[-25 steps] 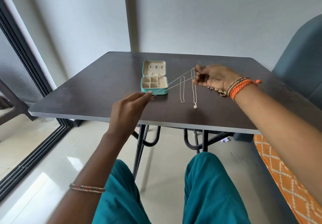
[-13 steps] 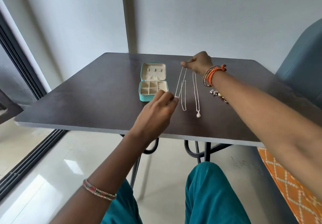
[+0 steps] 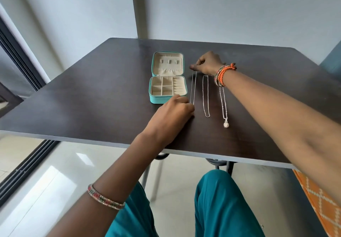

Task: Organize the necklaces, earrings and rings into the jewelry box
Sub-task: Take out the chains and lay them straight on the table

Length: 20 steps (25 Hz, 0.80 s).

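A teal jewelry box (image 3: 167, 98) lies open on the dark table (image 3: 92, 98), its cream compartments bare. Just right of it a thin silver chain (image 3: 193, 87) is stretched straight along the tabletop. My right hand (image 3: 207, 64) pinches its far end and my left hand (image 3: 174, 110) pinches its near end. Two more necklaces lie parallel further right: a plain chain (image 3: 205, 96) and a beaded chain with a round pendant (image 3: 225, 124). My right forearm hides the table behind them, so no earrings or rings show.
The table's near edge (image 3: 184, 151) runs just above my knees. A grey wall stands behind the table, a sliding door frame (image 3: 18, 59) at the left, and an upholstered seat (image 3: 332, 59) at the right.
Both hands have lowered the thin chain from the air onto the table beside the box and pulled it straight, my left hand moving right and forward, my right hand moving farther away.
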{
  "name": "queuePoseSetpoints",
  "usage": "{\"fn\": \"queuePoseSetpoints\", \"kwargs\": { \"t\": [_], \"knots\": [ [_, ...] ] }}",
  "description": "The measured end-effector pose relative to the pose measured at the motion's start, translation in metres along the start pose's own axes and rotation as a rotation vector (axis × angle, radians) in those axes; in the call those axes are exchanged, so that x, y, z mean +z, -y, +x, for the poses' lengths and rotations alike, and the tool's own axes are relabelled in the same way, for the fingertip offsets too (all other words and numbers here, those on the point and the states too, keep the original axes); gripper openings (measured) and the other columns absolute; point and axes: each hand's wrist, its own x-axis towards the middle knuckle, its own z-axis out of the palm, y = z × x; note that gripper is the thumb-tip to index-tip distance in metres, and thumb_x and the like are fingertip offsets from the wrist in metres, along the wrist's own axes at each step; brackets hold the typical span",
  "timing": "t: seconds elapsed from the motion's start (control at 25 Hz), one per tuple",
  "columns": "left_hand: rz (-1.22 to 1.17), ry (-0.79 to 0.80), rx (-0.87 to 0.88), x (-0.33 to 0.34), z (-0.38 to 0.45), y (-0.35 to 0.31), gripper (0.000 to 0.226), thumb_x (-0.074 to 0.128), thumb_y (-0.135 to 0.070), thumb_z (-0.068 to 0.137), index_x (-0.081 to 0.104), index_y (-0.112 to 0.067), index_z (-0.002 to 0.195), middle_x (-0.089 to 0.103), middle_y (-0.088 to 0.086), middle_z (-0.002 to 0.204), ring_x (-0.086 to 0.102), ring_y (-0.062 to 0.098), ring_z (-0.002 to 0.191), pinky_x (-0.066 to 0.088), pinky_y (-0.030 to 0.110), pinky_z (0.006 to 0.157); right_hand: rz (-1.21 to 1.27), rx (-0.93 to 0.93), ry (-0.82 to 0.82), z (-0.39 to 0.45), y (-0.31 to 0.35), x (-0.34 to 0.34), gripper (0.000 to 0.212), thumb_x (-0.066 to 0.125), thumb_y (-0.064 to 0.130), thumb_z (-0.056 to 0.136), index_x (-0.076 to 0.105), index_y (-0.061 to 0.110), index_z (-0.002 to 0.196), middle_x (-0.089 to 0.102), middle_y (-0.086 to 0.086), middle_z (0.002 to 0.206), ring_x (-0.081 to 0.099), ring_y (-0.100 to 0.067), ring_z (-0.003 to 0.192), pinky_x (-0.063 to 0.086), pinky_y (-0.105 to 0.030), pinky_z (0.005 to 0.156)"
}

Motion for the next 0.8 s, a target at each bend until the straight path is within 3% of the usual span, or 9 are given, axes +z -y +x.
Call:
{"fn": "queuePoseSetpoints", "kwargs": {
  "t": [0.16,0.32,0.44,0.52,0.6,0.72,0.8],
  "knots": [
    [-0.109,-0.015,-0.056,0.002,0.001,0.000,0.022,0.056,-0.023,0.093,0.065,-0.004,0.088,0.060,0.008,0.090,0.052,0.025,0.089,0.047,0.044,0.074,-0.112,-0.016,0.006,0.005,0.000,0.004,0.025,0.076,0.040,0.077,0.070,0.016,0.084,0.062,0.003,0.085,0.054,-0.016,0.092,0.031,-0.048,0.107],
    [-0.168,-0.037,-0.075,0.002,0.001,0.002,0.024,0.059,-0.029,0.091,0.069,-0.007,0.092,0.061,0.004,0.090,0.051,0.019,0.088,0.041,0.026,0.077,-0.125,-0.019,-0.014,0.003,-0.001,0.008,0.023,0.076,0.039,0.077,0.069,0.018,0.086,0.064,0.002,0.089,0.057,-0.018,0.097,0.031,-0.049,0.108],
    [-0.226,-0.074,-0.080,0.001,-0.002,0.002,0.030,0.055,-0.032,0.094,0.071,-0.008,0.084,0.058,0.002,0.080,0.051,0.016,0.077,0.039,0.024,0.072,-0.041,-0.027,-0.012,0.000,0.004,0.002,0.024,0.066,0.040,0.085,0.068,0.017,0.085,0.063,0.001,0.083,0.055,-0.015,0.085,0.043,-0.038,0.096],
    [-0.273,-0.144,-0.118,-0.002,-0.004,0.003,0.035,0.052,-0.032,0.095,0.070,-0.008,0.077,0.057,0.004,0.075,0.051,0.015,0.069,0.042,0.029,0.067,0.149,-0.004,-0.040,-0.008,0.017,-0.008,0.022,0.057,0.031,0.093,0.068,0.014,0.084,0.064,-0.003,0.081,0.056,-0.013,0.071,0.050,-0.021,0.066],
    [-0.291,-0.273,-0.167,-0.010,-0.005,0.005,0.036,0.051,-0.029,0.096,0.068,-0.008,0.073,0.056,0.004,0.072,0.048,0.012,0.062,0.041,0.030,0.061,0.304,0.060,0.010,-0.023,0.032,-0.014,0.018,0.050,0.020,0.095,0.064,0.012,0.086,0.060,-0.002,0.074,0.051,-0.010,0.059,0.044,-0.018,0.048],
    [-0.284,-0.467,-0.312,-0.024,-0.001,0.026,0.029,0.048,-0.026,0.096,0.070,-0.009,0.092,0.062,0.003,0.087,0.054,0.010,0.072,0.045,0.024,0.066,0.306,0.139,0.253,-0.055,0.049,-0.011,0.012,0.057,0.017,0.093,0.059,0.006,0.091,0.055,-0.006,0.071,0.053,-0.015,0.059,0.055,-0.028,0.058],
    [-0.303,-0.478,-0.481,-0.030,0.002,0.048,0.031,0.044,-0.029,0.097,0.063,-0.014,0.118,0.062,0.005,0.113,0.058,0.015,0.099,0.048,0.028,0.087,0.204,0.093,0.301,-0.070,0.056,-0.001,0.017,0.064,0.015,0.088,0.062,-0.002,0.089,0.061,-0.012,0.077,0.062,-0.024,0.067,0.056,-0.037,0.070]
  ]
}}
